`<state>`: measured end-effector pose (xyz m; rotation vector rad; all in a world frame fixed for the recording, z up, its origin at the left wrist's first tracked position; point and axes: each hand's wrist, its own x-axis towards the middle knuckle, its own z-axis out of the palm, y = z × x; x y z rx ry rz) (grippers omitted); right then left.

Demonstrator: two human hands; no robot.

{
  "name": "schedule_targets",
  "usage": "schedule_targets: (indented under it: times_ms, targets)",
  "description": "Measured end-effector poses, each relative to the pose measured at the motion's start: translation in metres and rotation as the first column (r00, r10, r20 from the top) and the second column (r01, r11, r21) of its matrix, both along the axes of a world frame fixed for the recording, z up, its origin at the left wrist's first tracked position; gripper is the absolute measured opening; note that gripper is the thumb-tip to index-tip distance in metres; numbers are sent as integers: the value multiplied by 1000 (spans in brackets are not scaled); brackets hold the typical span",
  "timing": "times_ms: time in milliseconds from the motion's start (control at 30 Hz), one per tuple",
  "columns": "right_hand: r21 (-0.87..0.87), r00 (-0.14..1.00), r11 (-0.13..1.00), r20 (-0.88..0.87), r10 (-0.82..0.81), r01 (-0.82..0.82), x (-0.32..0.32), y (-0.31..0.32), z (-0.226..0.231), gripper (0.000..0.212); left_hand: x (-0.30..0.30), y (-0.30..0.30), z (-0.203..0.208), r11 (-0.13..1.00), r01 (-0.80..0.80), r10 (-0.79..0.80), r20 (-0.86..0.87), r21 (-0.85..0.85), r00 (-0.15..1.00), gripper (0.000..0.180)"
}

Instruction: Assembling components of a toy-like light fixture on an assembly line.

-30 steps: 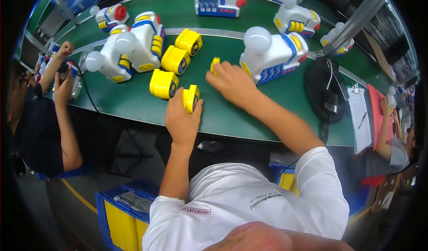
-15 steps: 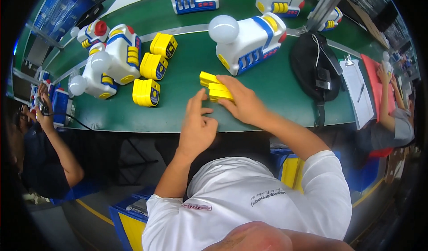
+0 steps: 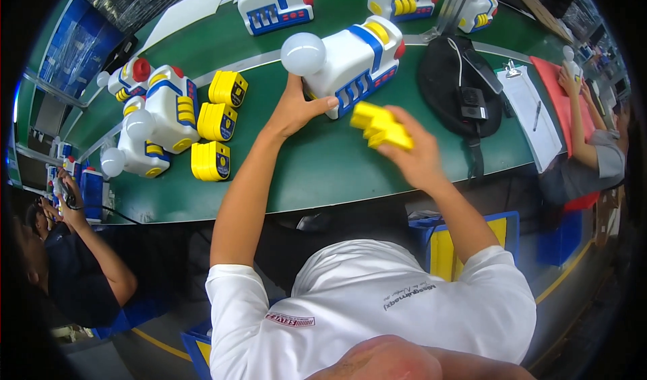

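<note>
The left hand (image 3: 296,107) grips the near end of a white toy vehicle (image 3: 350,63) with blue and yellow trim, thumb and fingers wrapped on its body just below its round white dome — the toy stands on the green table (image 3: 317,171). The right hand (image 3: 414,154) is closed around a yellow ribbed part (image 3: 381,125), held just above the table, close beside the toy. Three yellow wheel blocks (image 3: 219,124) lie well to the left, near other white toys (image 3: 158,120)

Left hand (image 3: 296,107) grips white toy train (image 3: 350,63); right hand (image 3: 418,157) holds yellow parts (image 3: 381,125).
</note>
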<state>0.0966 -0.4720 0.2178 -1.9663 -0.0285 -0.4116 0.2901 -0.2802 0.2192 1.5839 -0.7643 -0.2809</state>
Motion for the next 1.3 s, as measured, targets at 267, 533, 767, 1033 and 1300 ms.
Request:
schedule_targets:
  times_ms: [267, 533, 767, 1033, 1300]
  targets:
    - [-32, 968, 968, 27, -249, 250, 19, -13, 10, 60, -35, -28, -12, 979, -203, 201, 128, 5, 971, 99]
    - [-305, 974, 935, -71, -214, 183, 19, -13, 35, 64, -45, -31, -13, 960, -281, 279, 184, -15, 942, 94]
    - [-186, 991, 974, 38, -125, 130, 35, -9, 11, 70, -46, -32, -9, 957, -275, 281, 69, -89, 957, 94]
    - [-384, 982, 923, -159, -104, 35, 43, -8, 33, 79, -47, -30, -12, 960, -280, 281, 147, -34, 948, 97]
    - [-224, 997, 975, 83, 3, 15, 40, 2, 22, 92, -41, -27, -14, 961, -257, 266, 79, -101, 961, 94]
